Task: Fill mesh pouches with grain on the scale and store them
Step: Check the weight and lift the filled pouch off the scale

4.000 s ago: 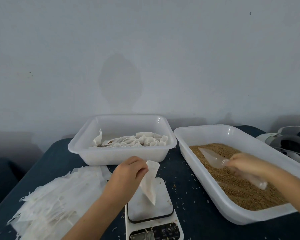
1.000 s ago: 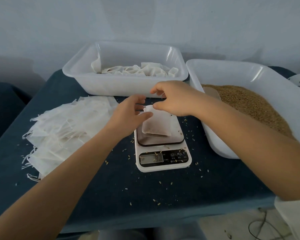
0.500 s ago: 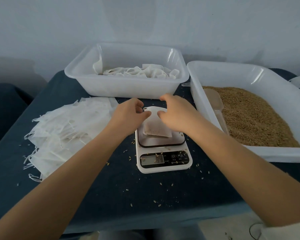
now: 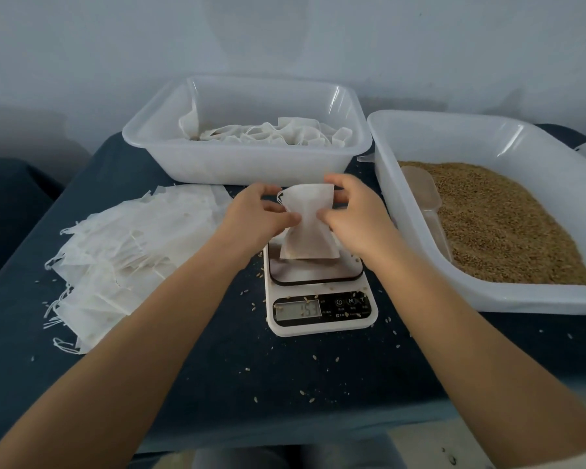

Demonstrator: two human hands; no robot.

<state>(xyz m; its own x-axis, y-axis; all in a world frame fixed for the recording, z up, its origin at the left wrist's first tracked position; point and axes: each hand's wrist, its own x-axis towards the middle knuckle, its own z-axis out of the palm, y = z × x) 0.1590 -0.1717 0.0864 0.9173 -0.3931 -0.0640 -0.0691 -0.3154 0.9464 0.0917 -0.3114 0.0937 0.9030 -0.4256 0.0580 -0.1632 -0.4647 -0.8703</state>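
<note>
Head view: the left hand (image 4: 256, 214) and right hand (image 4: 351, 214) pinch the mesh pouch (image 4: 308, 226) from either side at its waist, squeezing it into an hourglass shape, probably to gather the neck above the grain and close it. The pouch's bottom rests on the platform of the kitchen scale (image 4: 318, 289) directly under the hands, so the weight stays supported while the top is cinched; its display is lit, though the digits are too faint to trust. Left of the left hand lies a stack of empty pouches (image 4: 129, 248), within easy reach for refills. Beyond both hands sits the storage tub (image 4: 244, 164) holding pouches, seemingly filled. Right of the right hand, the grain tub (image 4: 487, 299) holds a clear scoop (image 4: 427, 204) resting on the grain (image 4: 508, 225). Stray kernels dot the table (image 4: 285, 384).
</note>
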